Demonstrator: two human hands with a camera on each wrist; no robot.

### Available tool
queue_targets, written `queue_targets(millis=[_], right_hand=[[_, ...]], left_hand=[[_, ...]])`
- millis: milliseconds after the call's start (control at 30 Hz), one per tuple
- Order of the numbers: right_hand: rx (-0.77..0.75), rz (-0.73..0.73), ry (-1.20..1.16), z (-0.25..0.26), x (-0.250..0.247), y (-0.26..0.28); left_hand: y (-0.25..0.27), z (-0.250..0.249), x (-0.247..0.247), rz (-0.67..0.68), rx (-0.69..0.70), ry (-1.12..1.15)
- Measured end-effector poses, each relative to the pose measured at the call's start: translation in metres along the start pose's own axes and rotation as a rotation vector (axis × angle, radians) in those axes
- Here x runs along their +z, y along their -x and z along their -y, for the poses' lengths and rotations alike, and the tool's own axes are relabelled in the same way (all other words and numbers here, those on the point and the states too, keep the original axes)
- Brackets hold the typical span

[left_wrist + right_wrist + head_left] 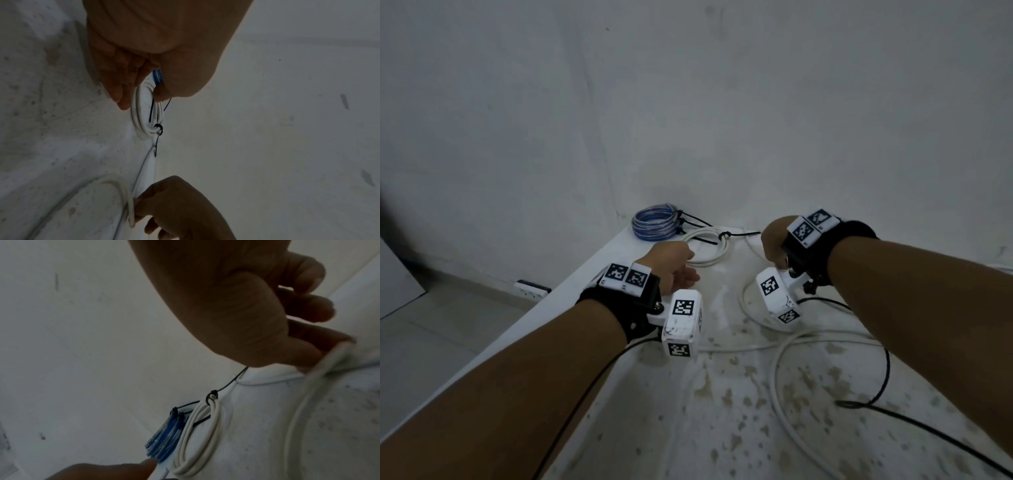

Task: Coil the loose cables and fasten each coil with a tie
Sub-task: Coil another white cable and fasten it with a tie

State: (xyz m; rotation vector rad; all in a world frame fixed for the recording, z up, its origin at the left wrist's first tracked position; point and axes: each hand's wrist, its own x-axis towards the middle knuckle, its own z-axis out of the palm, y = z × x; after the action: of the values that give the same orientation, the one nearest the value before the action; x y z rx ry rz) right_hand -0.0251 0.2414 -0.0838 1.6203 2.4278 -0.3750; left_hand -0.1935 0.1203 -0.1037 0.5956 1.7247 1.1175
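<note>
at the far end of the worktop (599, 260), against the wall, two finished coils lie side by side: a blue coil (654, 222) in the corner and a white coil (705, 248) just to its right, each cinched by a black tie (724, 235) whose tail trails off to the right. the left hand (674, 270) sits at the near-left edge of the white coil; the left wrist view shows its fingers (123, 91) straight and relaxed, fingertips at the coil's rim with the thumb on the other side, resting rather than clamped, though whether they truly touch is hard to tell.

the relation that matters is on the other side. the right hand (774, 246) is lifted just right of the white coil, its fingers (320, 347) curled and pinching the loose white cable (777, 377). from that pinch the cable drops toward the person, curves across the stained worktop in wide slack loops in front of the right forearm, and one run passes under the left wrist. so the uncoiled length lies nearer than both hands, its end already in the right one, and the right arm is the closer to it. i judge the next winding has to draw slack away from the wall, clear of the two tied coils. a thin black lead (887, 363) crosses the white loops and could snag.
</note>
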Motion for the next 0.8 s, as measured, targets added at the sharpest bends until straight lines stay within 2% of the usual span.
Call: queue_targets(millis=[67,167,200,300,433,567,667,800], right_hand=[[-0.015,-0.086,-0.01,0.002,-0.004,-0.008],[-0.112,-0.379,0.078,0.024,0.005,-0.017],[-0.159,-0.422,0.076,0.033,0.011,-0.022],[-0.239,-0.325,0.033,0.049,0.03,-0.038],[-0.179,-0.292,0.052,0.043,0.038,-0.048],[-0.18,-0.257,0.079,0.029,0.035,-0.05],[-0.149,-0.301,0.104,0.019,0.038,-0.052],[-0.03,-0.378,0.084,0.016,0.044,-0.055]], left_hand=[[-0.001,0.0,0.002,0.003,0.0,-0.013],[-0.002,0.0,0.005,0.002,-0.003,-0.021],[-0.003,0.0,0.005,0.0,-0.004,-0.023],[-0.006,-0.001,0.004,-0.002,-0.006,-0.032],[-0.01,0.0,0.004,0.0,-0.02,-0.036],[-0.015,0.001,0.004,0.004,-0.023,-0.031],[-0.017,0.002,0.004,0.0,-0.018,-0.023],[-0.017,0.004,0.005,-0.002,-0.016,-0.013]])
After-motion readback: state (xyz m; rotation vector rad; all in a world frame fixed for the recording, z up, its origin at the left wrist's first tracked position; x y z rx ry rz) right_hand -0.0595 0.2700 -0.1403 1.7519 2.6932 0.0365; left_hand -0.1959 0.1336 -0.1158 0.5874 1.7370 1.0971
